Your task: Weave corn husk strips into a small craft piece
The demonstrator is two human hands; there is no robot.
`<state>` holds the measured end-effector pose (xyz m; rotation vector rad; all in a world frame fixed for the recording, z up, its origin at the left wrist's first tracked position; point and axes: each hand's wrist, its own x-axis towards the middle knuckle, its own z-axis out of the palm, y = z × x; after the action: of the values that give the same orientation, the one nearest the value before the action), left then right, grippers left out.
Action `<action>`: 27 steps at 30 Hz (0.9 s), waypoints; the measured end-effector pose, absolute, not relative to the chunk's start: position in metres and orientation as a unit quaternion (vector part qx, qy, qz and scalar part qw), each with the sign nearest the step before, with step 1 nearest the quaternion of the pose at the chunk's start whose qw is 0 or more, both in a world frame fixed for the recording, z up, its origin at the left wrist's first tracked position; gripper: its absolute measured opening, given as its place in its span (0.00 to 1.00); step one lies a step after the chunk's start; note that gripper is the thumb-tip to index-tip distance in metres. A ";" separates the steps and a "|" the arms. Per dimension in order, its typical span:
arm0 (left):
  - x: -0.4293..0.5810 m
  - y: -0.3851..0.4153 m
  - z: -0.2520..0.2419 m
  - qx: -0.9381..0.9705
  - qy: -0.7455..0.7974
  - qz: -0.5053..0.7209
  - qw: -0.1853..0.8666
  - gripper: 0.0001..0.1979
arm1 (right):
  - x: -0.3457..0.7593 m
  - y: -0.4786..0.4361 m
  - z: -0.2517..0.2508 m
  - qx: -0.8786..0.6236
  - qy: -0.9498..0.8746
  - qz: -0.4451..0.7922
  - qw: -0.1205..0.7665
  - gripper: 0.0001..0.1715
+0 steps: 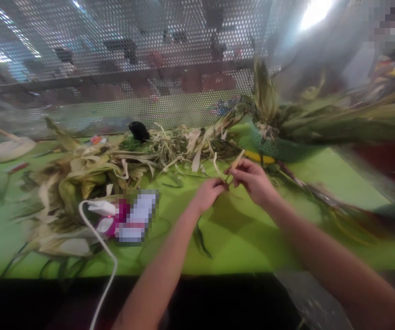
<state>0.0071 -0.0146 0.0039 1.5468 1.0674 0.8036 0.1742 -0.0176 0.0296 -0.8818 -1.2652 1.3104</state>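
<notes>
My left hand (207, 193) and my right hand (252, 180) meet above a bright green table cover (245, 229), near the middle of the view. Both pinch a thin pale strip of dry corn husk (233, 166) that runs up and to the right between the fingertips. Each hand's fingers are closed on the strip. Just behind the hands lies a heap of loose husks (170, 149).
A big pile of husks and leaves (77, 183) fills the left side, with a white cable (97, 238) and a pink and white object beside it. More green leaves (321, 119) lie at the right. A perforated metal screen (132, 59) stands behind.
</notes>
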 end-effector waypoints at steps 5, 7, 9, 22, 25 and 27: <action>0.006 -0.016 0.003 0.609 0.461 0.342 0.547 0.08 | 0.178 -0.018 0.033 -0.348 -0.583 0.514 0.524 0.15; 0.007 -0.017 0.003 0.610 0.471 0.342 0.537 0.08 | 0.180 -0.019 0.035 -0.369 -0.659 0.444 0.482 0.13; 0.008 -0.018 0.003 0.622 0.493 0.335 0.507 0.09 | 0.182 -0.019 0.038 -0.384 -0.740 0.351 0.427 0.11; 0.006 -0.019 0.009 0.718 0.544 0.325 0.287 0.08 | 0.192 -0.018 0.044 -0.385 -0.848 0.140 0.338 0.09; 0.006 -0.020 0.010 0.736 0.538 0.317 0.262 0.08 | 0.193 -0.018 0.044 -0.384 -0.855 0.127 0.323 0.10; 0.006 -0.021 0.011 0.744 0.537 0.311 0.247 0.07 | 0.193 -0.017 0.043 -0.383 -0.859 0.124 0.318 0.11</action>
<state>0.0058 -0.0207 0.0106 2.0279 1.4649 0.8489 0.1929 -0.0171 0.0433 -1.0074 -2.2591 0.3258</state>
